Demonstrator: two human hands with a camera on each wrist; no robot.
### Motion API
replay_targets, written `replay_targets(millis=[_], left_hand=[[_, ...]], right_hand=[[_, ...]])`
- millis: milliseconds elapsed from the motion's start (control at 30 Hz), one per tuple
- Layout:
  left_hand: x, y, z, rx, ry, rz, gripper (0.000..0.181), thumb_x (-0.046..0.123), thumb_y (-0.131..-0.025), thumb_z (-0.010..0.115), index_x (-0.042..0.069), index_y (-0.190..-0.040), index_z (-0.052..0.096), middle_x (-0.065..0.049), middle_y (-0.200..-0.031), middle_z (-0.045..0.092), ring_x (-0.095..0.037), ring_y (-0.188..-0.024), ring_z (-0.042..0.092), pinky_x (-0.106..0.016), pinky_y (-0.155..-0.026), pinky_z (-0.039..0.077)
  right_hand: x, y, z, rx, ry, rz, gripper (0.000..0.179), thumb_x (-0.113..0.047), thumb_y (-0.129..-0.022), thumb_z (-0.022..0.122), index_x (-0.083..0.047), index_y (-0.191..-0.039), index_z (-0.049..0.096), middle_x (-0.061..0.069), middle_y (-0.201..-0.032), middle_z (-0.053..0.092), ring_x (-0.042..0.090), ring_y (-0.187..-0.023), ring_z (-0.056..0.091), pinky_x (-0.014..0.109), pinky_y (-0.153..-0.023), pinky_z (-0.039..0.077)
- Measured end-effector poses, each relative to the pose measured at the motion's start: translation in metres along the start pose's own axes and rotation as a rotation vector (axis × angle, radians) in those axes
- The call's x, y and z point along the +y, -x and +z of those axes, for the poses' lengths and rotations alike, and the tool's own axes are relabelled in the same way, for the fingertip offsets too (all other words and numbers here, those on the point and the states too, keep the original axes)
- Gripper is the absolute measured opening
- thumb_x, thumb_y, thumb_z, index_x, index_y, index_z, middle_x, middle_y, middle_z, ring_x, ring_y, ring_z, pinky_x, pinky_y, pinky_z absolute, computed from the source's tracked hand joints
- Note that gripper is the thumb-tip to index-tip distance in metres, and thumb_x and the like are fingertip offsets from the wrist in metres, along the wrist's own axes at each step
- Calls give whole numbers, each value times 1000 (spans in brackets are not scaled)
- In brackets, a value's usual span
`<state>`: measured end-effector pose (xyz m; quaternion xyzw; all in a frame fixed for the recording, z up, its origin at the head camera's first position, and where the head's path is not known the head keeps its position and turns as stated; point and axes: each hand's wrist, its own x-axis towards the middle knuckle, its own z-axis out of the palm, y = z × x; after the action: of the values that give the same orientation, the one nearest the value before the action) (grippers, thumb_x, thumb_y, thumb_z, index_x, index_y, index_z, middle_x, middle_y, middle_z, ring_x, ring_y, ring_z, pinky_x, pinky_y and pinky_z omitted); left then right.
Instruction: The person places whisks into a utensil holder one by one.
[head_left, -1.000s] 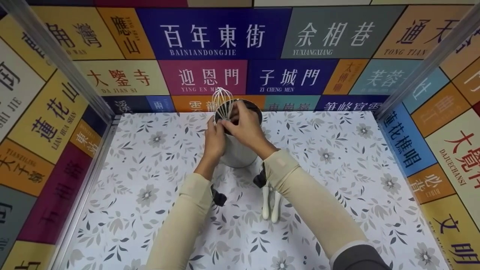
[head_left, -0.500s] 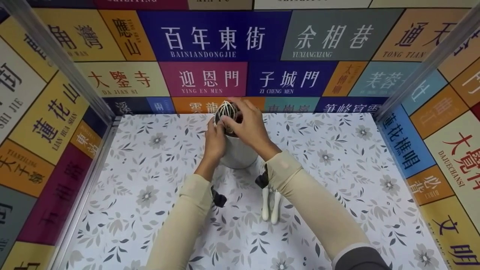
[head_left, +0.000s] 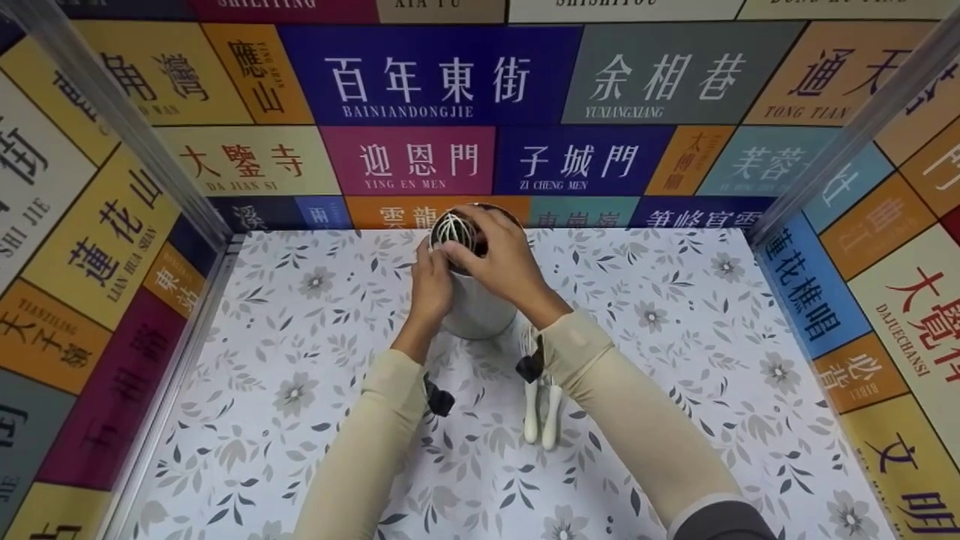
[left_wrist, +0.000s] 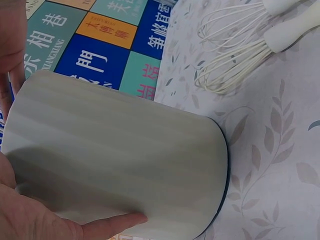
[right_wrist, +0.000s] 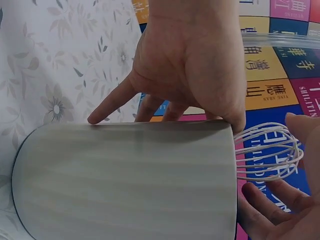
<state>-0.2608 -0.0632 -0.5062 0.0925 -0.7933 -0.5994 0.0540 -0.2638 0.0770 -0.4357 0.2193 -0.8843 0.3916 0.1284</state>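
Observation:
A tall pale grey utensil canister stands upright near the back of the table. My left hand grips its left side, fingers along the outer wall and the thumb at the rim, as the right wrist view shows. The wire head of a whisk rises above the rim, while its handle is hidden inside. Around that wire head my right hand is spread, thumb on one side and fingers on the other. In the right wrist view these fingers stand loosely beside the wires.
Two more white-handled whisks lie side by side on the floral tablecloth, close to the canister and partly under the right forearm. Panels printed with characters wall in the back and both sides.
The whisk has sunk lower into the canister, so less of its wire head shows. My right hand has come down with it and its fingers have spread. The left hand stays on the canister.

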Motion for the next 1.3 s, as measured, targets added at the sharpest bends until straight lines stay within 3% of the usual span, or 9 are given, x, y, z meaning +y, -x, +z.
replay_targets(millis=[100,233,333,467,667,833,1000,1200,1300], left_hand=[[-1,-1,2,7,10,20,54,38,-111,28,10,-156,36,-19,-152,49,-31,-144,44,-44,-120,34],[0,-2,4,26,3,35,51,34,-111,30,9,-154,40,-19,-151,52,-31,-143,46,-43,-121,34],[3,-2,4,31,0,33,50,33,-111,31,10,-154,40,-20,-151,51,-32,-144,45,-44,-121,33],[3,0,2,34,-9,15,51,34,-111,31,11,-155,39,-22,-151,50,-33,-144,44,-46,-121,33],[0,3,-1,48,7,31,49,27,-110,33,6,-154,40,-22,-141,60,-31,-141,48,-43,-120,35],[-1,1,-2,34,25,34,50,29,-110,32,8,-155,38,-20,-150,52,-30,-144,45,-43,-121,33],[-2,-1,-2,26,23,30,50,31,-111,30,9,-155,38,-18,-152,51,-29,-145,44,-42,-122,32],[-4,0,-2,18,20,20,51,33,-111,30,11,-156,38,-18,-152,50,-29,-145,43,-43,-122,32],[-4,-1,-1,11,9,10,51,34,-111,30,12,-157,36,-19,-153,49,-30,-145,43,-44,-122,31]], right_hand=[[4,9,-8,49,-105,40,57,-42,-97,68,-25,-150,52,10,-128,64,22,-108,68,37,-94,56],[17,32,-29,172,-207,98,52,-36,-99,66,-19,-146,55,12,-126,66,22,-106,71,36,-91,57],[33,56,-45,239,-203,157,46,-36,-100,65,-20,-142,57,9,-124,68,22,-105,71,40,-90,57],[59,92,-60,248,-164,277,44,-39,-99,66,-23,-139,58,4,-117,70,21,-98,72,37,-80,60],[92,139,-64,150,-115,421,46,-37,-97,70,-18,-137,57,6,-105,73,25,-80,74,26,-63,59],[107,166,-58,-9,-61,506,49,-41,-95,71,-18,-136,56,6,-103,70,23,-73,72,31,-59,56],[116,187,-44,-138,-16,575,56,-43,-95,71,-14,-139,53,7,-99,69,13,-65,67,33,-60,53],[121,203,-29,-189,9,652,67,-44,-92,74,-9,-144,48,5,-90,71,13,-62,64,32,-61,50],[120,209,-21,-210,-55,715,72,-41,-91,75,-8,-147,43,7,-91,71,16,-62,67,31,-58,54]])
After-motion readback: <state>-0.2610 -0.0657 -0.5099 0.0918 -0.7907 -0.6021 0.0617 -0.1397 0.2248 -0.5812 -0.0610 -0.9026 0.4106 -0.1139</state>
